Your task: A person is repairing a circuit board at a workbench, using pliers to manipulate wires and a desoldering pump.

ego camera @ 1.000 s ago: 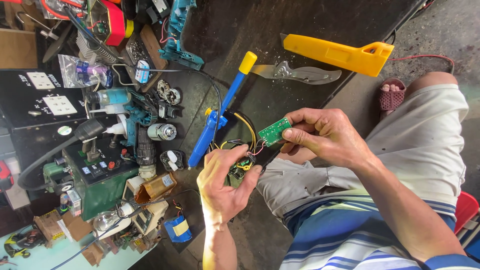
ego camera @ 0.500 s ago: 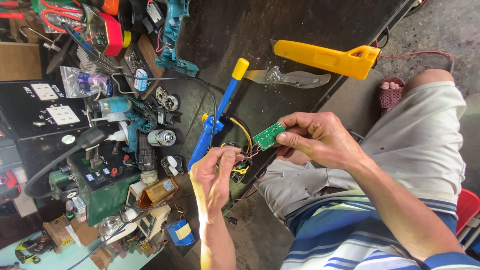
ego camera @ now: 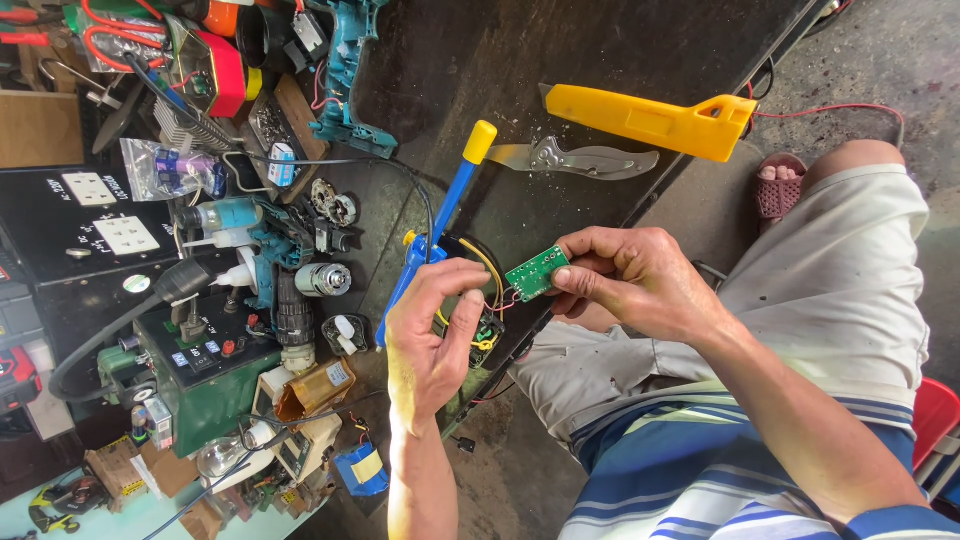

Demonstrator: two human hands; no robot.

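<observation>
Hands on green board and wires

Board (ego camera: pixel 537 273), small and green, sits pinched between thumb and fingers of the right hand (ego camera: pixel 630 285), held in the air just above the edge of the dark bench (ego camera: pixel 560 50). Thin wires (ego camera: pixel 492 295), red and yellow, run from the board's left edge down to a black part (ego camera: pixel 487 332) below it. Left hand (ego camera: pixel 432 335) is curled, thumb and fingertips drawn together at the wires just left of the board; whether it actually grips a wire or only touches cannot be told. Both hands close together, nearly touching.

Blue tool (ego camera: pixel 440 225) with a yellow tip lies diagonal on the bench, its lower end right behind the left hand's fingers. Yellow casing (ego camera: pixel 650 120) lies further up the bench, well apart from the hands, with a grey metal blade piece (ego camera: pixel 575 158) just beside it. Teal drill body (ego camera: pixel 345 70) lies at the top, apart from the hands. Small silver motor (ego camera: pixel 325 280) sits left of the blue tool among loose parts. Green box (ego camera: pixel 200 370) with switches stands at lower left, a black hose (ego camera: pixel 120 320) curving over it. White sockets (ego camera: pixel 110 215) on a black panel at far left. Person's knee in light shorts (ego camera: pixel 840 260) at right, striped shirt (ego camera: pixel 680 470) below.
</observation>
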